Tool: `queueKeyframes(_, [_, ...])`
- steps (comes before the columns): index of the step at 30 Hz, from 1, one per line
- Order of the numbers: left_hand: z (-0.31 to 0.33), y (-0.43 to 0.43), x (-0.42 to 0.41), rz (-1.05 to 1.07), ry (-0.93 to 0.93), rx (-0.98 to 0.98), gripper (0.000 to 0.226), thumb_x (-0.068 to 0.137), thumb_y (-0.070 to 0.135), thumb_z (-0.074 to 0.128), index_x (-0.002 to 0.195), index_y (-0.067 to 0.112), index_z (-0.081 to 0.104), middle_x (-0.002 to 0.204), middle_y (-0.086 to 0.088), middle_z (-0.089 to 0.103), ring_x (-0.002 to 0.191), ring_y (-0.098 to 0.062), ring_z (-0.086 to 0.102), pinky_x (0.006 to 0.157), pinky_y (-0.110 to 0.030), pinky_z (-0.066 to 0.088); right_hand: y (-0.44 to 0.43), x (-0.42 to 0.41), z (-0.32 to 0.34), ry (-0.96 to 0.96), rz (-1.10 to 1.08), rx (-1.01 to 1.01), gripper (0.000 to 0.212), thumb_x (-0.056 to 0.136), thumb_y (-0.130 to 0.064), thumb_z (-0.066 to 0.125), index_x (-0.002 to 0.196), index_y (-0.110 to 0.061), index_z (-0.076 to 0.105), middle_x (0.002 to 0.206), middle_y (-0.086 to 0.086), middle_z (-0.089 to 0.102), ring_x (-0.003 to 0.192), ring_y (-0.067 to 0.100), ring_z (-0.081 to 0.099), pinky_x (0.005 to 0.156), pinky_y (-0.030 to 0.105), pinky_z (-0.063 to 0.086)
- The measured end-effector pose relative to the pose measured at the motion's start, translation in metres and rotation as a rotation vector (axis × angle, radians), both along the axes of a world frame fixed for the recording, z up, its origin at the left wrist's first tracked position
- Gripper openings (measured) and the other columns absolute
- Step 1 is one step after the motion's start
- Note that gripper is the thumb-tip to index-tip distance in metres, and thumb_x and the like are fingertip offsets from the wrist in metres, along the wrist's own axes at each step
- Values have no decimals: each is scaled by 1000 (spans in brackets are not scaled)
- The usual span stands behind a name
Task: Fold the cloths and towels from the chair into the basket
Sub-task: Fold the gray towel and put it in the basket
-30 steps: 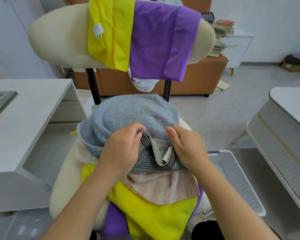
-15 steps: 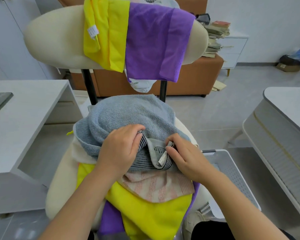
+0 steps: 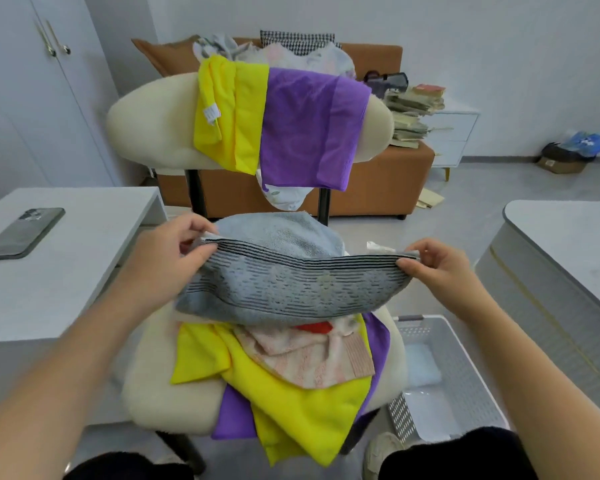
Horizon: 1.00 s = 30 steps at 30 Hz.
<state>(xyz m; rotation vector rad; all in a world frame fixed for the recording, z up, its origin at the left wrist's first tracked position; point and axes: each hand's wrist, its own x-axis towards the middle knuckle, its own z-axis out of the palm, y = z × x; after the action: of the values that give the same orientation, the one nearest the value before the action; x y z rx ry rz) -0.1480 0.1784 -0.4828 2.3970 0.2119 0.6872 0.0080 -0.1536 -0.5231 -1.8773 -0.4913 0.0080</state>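
Hanging above the chair (image 3: pixel 146 403) seat, the striped grey towel (image 3: pixel 291 289) is pinched at both top corners by the left hand (image 3: pixel 174 251) and right hand (image 3: pixel 437 268). Loose cloths (image 3: pixel 291 393) beneath could be dragged off by its sagging edge.

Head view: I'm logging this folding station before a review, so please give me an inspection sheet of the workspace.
Surface: chair seat heaped with cloths.
Job's things: striped towel stretched above the heap; blue-grey towel, pink towel, yellow cloth on seat; purple cloth over backrest; basket on floor, right.
Clutter: phone on left desk.
Grippers: left hand and right hand each pinch a top corner of the striped towel.
Cables: nothing seen.
Surroundings: sofa, book stack behind.
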Motion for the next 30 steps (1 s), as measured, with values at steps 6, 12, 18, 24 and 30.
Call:
queueKeyframes(6, [62,26,-33,39,-32,48,40,79,4,68,79,41,53,81,32,63,72,6,59,68,-3,37,1,0,69,-114,3,70,22,82,1,67,75,-19,61,59,-13,63,58,1,53,62,19,43])
queueKeyframes(12, [141,26,-48,-15,-113,-47,29,80,-2,68,73,22,54,61,15,64,57,6,57,55,-2,38,7,-17,159,-217,18,209,24,81,8,64,79,-15,59,68,-11,66,65,1,61,68,15,51])
queueKeyframes(18, [219,20,-55,-79,-118,-170,22,86,-2,60,75,13,49,75,-5,56,74,-16,54,70,-22,52,7,-33,237,-118,150,388,15,88,-1,58,82,-15,56,75,-6,66,78,11,63,73,23,56])
queueKeyframes(24, [250,13,-55,-210,-27,-269,8,88,8,58,95,7,64,89,-11,65,77,-12,63,72,-20,55,9,-42,269,-50,194,453,8,92,-4,53,87,-9,58,82,3,65,74,13,64,67,22,56])
queueKeyframes(30, [247,28,-53,-50,-172,-274,11,87,7,62,78,11,62,75,-9,59,63,-12,59,55,-14,52,1,-41,276,-13,145,366,8,90,-6,56,83,-8,57,86,6,62,78,16,62,76,28,55])
